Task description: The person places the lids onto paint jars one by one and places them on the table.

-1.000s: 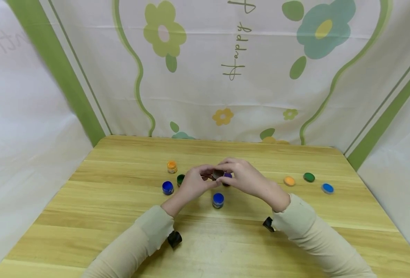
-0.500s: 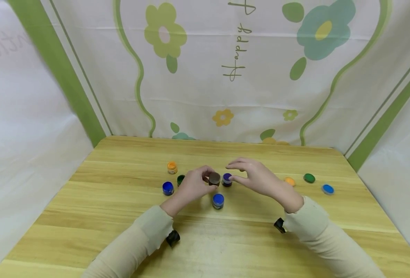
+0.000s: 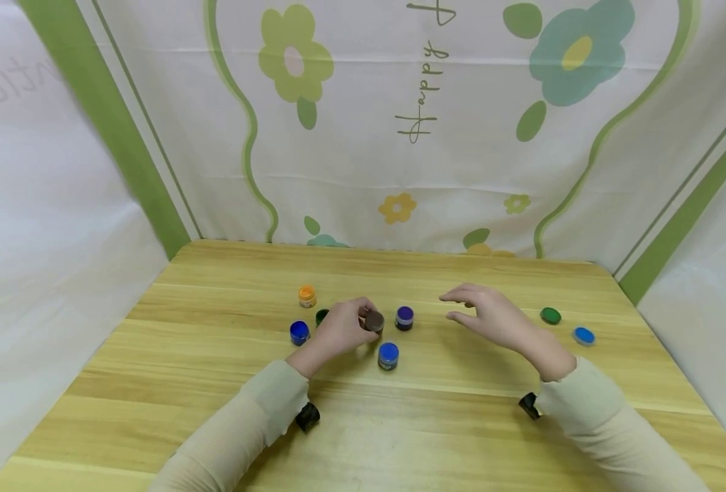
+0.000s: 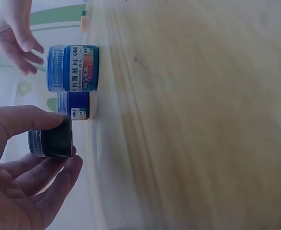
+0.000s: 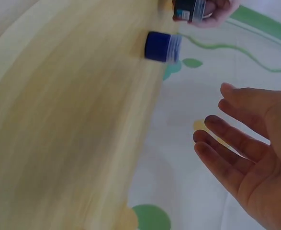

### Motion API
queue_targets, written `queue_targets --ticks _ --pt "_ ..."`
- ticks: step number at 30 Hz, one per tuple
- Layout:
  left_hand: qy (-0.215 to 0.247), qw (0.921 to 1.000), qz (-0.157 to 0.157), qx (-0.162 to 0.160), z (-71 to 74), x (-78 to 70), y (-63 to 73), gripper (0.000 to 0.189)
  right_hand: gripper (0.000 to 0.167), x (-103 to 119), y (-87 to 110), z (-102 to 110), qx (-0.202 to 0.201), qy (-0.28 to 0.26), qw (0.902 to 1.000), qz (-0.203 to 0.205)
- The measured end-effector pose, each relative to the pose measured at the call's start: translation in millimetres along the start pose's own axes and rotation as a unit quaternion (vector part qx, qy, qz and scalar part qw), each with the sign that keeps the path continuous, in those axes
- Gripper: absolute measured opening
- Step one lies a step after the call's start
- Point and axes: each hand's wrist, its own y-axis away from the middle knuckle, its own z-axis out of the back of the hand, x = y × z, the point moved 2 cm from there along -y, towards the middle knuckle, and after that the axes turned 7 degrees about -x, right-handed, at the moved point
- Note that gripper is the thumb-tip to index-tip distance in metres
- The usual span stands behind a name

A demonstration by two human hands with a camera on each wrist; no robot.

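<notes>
My left hand (image 3: 363,318) grips a small paint jar with a brown lid (image 3: 374,321) just above the wooden table (image 3: 215,383); in the left wrist view thumb and fingers wrap the dark jar (image 4: 51,142). A purple-lidded jar (image 3: 404,318) stands right of it, and a blue-lidded jar (image 3: 388,355) stands in front. My right hand (image 3: 458,307) hovers open and empty to the right of the purple jar, fingers straight (image 5: 226,139). The right wrist view shows the purple jar (image 5: 162,46) and the held jar (image 5: 190,9) beyond it.
Left of my left hand stand a blue jar (image 3: 299,333), a green jar (image 3: 321,316) partly hidden, and an orange jar (image 3: 306,296). Loose green lid (image 3: 550,315) and blue lid (image 3: 583,335) lie at the right. Flowered cloth walls (image 3: 400,137) surround the table.
My right hand let go of the brown-lidded jar and drew away to the right, opening. The left hand keeps the jar and has lowered it slightly.
</notes>
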Motion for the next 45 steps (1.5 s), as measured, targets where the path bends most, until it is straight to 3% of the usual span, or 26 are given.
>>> queue_targets --ticks 17,23,32,45 --pt "-0.017 0.9993 -0.001 0.033 -2.0 -2.6 2.8 0.035 0.030 -55 27.0 17 0.046 0.028 0.9934 -0.101" --pt "-0.025 0.9986 0.001 0.046 -4.3 -2.6 0.8 0.034 0.030 -72 31.6 18 0.051 0.029 0.9918 -0.114" --pt "-0.025 0.9981 0.020 0.053 -5.4 -1.5 0.3 0.033 0.031 -81 35.1 20 0.073 0.050 0.9838 -0.156" --pt "-0.033 0.9982 0.000 0.051 3.2 -8.6 4.2 0.055 0.033 -87 33.9 16 0.089 0.053 0.9796 -0.172"
